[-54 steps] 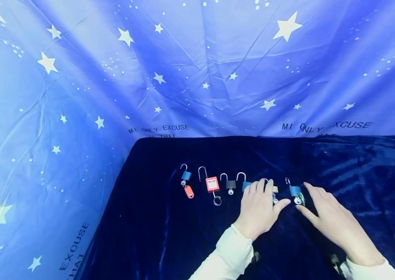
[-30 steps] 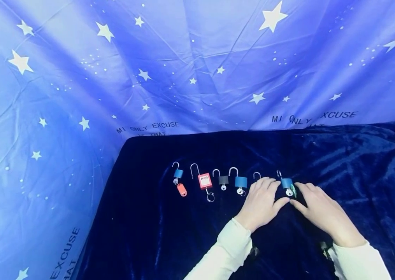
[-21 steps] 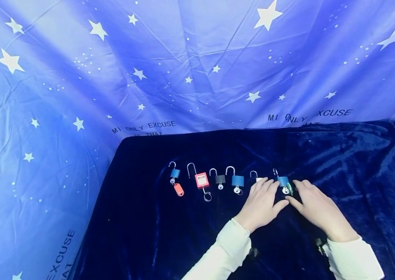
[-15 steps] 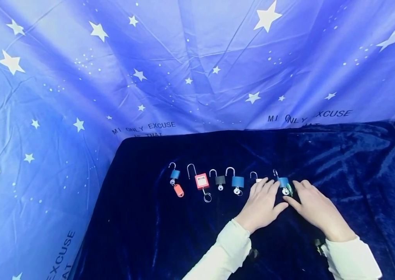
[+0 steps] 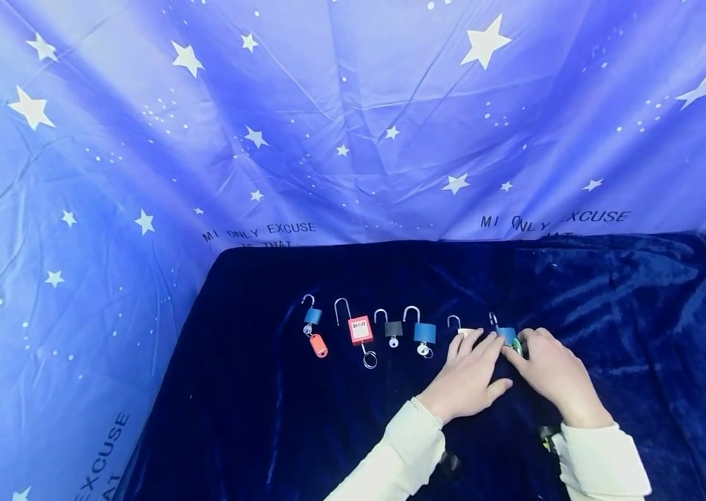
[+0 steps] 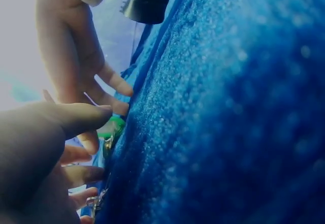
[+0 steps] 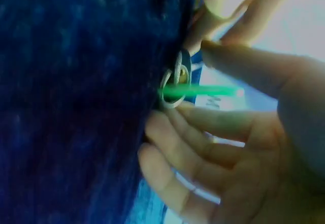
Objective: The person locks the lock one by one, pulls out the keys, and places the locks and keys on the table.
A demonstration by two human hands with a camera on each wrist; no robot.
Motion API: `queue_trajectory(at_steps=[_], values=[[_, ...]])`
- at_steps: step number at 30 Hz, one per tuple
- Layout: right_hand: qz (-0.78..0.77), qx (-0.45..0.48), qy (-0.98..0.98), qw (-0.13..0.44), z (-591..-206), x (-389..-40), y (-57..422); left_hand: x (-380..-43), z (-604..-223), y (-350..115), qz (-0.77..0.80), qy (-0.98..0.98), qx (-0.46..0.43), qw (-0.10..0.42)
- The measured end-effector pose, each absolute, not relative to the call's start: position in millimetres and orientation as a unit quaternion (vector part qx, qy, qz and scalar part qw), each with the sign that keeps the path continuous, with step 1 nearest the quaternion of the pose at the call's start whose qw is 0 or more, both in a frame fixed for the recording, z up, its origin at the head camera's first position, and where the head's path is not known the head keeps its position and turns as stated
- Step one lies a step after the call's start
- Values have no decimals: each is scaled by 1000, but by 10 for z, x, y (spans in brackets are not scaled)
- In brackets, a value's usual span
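A row of padlocks with raised shackles lies on dark blue velvet cloth. My left hand [image 5: 467,379] reaches over a pale padlock [image 5: 464,332], fingers extended and covering most of it; their tips come close to the rightmost blue padlock [image 5: 506,335]. My right hand [image 5: 556,376] is around that blue padlock, thumb on its near left side and fingers to its right. In the right wrist view, a green tag [image 7: 203,90] and a key ring [image 7: 172,102] sit in the gap between right thumb and fingers. Both show beyond the left thumb [image 6: 86,118] in the left wrist view.
Left along the row lie a blue padlock [image 5: 424,332], a dark padlock [image 5: 393,328], a red padlock [image 5: 360,328] with a ring, and a small blue padlock [image 5: 312,316] with an orange tag [image 5: 318,346]. A starry blue curtain [image 5: 340,111] hangs behind the cloth [image 5: 246,410].
My right hand has moved left and closer around the rightmost blue padlock, its thumb now overlapping the lower part. My left hand stays over the pale padlock. The head view has shifted slightly.
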State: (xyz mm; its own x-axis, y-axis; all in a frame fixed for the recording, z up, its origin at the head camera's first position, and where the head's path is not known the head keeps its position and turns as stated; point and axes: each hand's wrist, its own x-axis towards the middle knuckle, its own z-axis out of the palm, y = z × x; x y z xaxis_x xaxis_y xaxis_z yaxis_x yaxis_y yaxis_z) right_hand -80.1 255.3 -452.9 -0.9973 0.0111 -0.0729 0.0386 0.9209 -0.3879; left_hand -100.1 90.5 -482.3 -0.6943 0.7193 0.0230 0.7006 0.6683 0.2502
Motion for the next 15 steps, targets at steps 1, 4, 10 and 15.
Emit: queue_trajectory(at_steps=[1, 4, 10, 15], values=[[-197, 16, 980, 25, -4535, -800, 2537, -998, -4815, 894, 121, 912, 390, 41], [-199, 25, 980, 8, -4550, -796, 2504, -1002, -4800, 863, 137, 908, 393, 42], [-216, 45, 975, 7, -4562, -760, 2492, -1042, -4818, 824, 184, 894, 403, 69], [-245, 44, 969, 4, -4548, -748, 2504, -1046, -4825, 823, 188, 894, 402, 61]])
